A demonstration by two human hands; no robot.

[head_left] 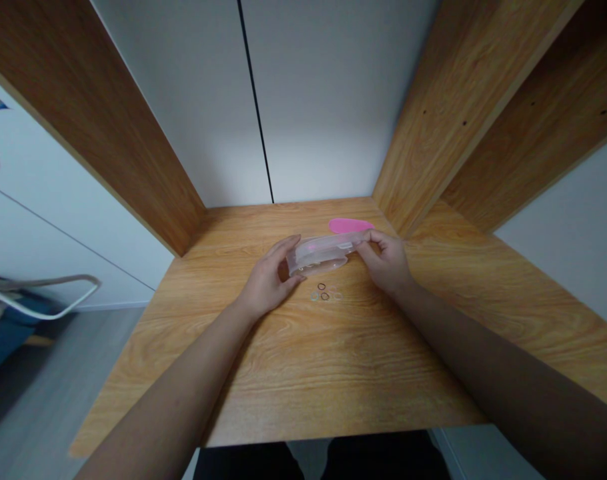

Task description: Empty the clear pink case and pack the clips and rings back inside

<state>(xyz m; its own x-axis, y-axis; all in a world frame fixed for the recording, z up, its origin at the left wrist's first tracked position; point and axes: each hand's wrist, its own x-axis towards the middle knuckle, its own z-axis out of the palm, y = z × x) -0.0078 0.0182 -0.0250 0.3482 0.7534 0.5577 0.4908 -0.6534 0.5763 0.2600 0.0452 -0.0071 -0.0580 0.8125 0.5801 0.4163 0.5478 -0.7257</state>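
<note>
You're gripping the clear plastic case [323, 253] at both ends, left hand [268, 283] cupping one end, right hand [386, 263] pinching the other, so it sits steady just above the small hair ties [324, 292], pink lid [349, 225] just beyond your fingertips.

A wooden surface [303, 373] sits in a niche, boxed in by slanting wooden side panels [108, 133] to its left and right. Behind the surface rises a pale wall [323, 100] split by a thin dark vertical seam [256, 100]. Left of the surface lies grey floor [38, 400], with something blue [8, 327] at the edge.
</note>
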